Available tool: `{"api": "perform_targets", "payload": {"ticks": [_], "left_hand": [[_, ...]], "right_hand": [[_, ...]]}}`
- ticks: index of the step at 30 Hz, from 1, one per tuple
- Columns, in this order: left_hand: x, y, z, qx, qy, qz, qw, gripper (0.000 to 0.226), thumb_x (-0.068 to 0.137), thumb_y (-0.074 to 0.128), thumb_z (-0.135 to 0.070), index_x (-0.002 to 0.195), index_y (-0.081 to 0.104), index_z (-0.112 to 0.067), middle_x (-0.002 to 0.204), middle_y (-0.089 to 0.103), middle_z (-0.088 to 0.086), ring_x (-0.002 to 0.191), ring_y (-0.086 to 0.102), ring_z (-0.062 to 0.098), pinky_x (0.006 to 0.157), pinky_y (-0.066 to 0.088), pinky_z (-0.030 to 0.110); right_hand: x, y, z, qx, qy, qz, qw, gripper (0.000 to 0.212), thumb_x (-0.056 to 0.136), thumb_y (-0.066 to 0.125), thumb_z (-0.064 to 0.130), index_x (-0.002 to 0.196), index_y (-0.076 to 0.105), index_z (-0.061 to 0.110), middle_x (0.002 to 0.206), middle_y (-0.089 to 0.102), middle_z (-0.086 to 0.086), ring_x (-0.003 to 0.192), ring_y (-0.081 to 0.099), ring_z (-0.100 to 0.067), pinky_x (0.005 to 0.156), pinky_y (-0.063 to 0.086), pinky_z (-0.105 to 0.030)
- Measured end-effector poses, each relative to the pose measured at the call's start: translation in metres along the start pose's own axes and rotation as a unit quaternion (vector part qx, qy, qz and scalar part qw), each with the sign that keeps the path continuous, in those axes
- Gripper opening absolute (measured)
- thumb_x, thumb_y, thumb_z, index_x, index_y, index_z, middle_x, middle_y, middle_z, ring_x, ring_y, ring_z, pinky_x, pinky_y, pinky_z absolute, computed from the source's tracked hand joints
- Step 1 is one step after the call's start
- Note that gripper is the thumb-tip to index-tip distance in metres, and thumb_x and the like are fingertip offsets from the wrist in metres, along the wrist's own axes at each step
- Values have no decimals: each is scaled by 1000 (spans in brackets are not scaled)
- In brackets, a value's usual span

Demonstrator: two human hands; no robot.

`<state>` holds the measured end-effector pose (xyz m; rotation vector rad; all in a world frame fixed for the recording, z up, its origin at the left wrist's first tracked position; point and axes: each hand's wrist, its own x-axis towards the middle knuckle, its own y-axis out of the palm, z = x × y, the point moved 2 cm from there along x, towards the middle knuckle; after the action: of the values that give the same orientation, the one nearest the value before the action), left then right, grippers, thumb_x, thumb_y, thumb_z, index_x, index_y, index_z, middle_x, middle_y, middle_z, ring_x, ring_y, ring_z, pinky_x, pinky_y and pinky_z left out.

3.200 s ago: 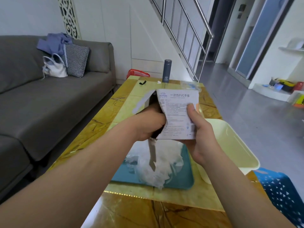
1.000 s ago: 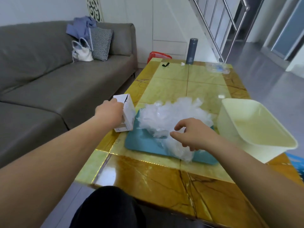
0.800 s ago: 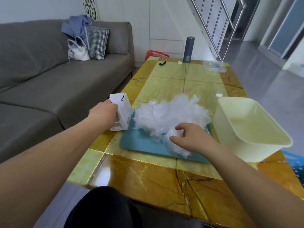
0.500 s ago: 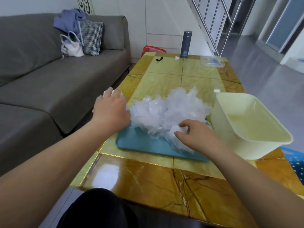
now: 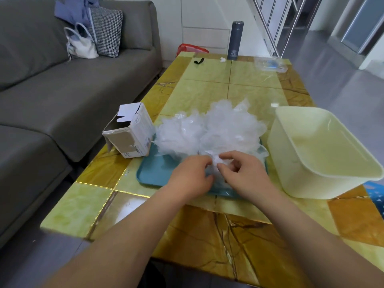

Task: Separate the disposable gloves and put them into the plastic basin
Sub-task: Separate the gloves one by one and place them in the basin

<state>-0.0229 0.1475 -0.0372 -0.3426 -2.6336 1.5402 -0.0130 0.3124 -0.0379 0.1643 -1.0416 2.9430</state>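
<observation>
A fluffy pile of clear disposable gloves (image 5: 209, 129) lies on a teal tray (image 5: 153, 173) in the middle of the table. Both my hands are at the pile's near edge. My left hand (image 5: 190, 176) and my right hand (image 5: 244, 174) each pinch the same clump of glove film between thumb and fingers, close together. The pale yellow plastic basin (image 5: 324, 169) stands just right of the tray, and nothing shows inside it. The torn white glove box (image 5: 129, 133) lies on its side left of the tray, apart from my hands.
A grey flask (image 5: 235, 40), a small black item (image 5: 199, 60) and a clear plastic packet (image 5: 270, 64) sit at the table's far end. A grey sofa (image 5: 62, 96) runs along the left. A blue patterned item (image 5: 374, 194) shows past the table's right edge.
My left hand has let go of the glove box, which now lies on the table, and moved right to the pile. Both hands now pinch the gloves at the near edge.
</observation>
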Motion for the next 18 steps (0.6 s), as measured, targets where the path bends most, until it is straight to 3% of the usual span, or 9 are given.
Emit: {"api": "perform_targets", "payload": {"ticks": [4,8,10,13,18], "left_hand": [[4,-24,21,-58,-29,-115,991,30,90,60,-27,119,66,-29,113,65,-10,98,63,17,88,53,37],[-5,-50,62,-99,-100,-207,968,27,89,60,-15,112,68,-25,105,65,-8,92,63,16,83,54,35],[-9,-54,80,-122,-134,-223,958,22,88,60,-12,106,68,-23,100,66,-7,92,64,18,80,52,32],[-14,-55,97,-130,-158,-202,958,32,88,64,-16,120,67,-20,114,67,-2,104,63,23,90,52,35],[-16,-62,116,-99,-161,-193,963,40,91,63,-21,131,63,-15,126,65,2,115,61,25,97,51,38]], "right_hand": [[2,10,21,42,-16,15,999,23,96,66,34,119,69,33,67,70,3,60,66,-10,66,58,-33],[10,32,45,75,-13,55,996,26,97,64,31,123,67,29,74,72,-1,62,69,-16,67,62,-42],[17,41,56,82,-12,61,995,28,97,63,31,125,66,27,75,72,-1,69,70,-16,72,62,-42],[23,48,66,66,-8,70,995,30,97,62,34,126,64,27,79,72,1,75,70,-14,74,59,-34],[25,46,68,67,10,59,996,28,96,63,32,124,65,26,82,73,-2,75,72,-19,74,62,-44]]}}
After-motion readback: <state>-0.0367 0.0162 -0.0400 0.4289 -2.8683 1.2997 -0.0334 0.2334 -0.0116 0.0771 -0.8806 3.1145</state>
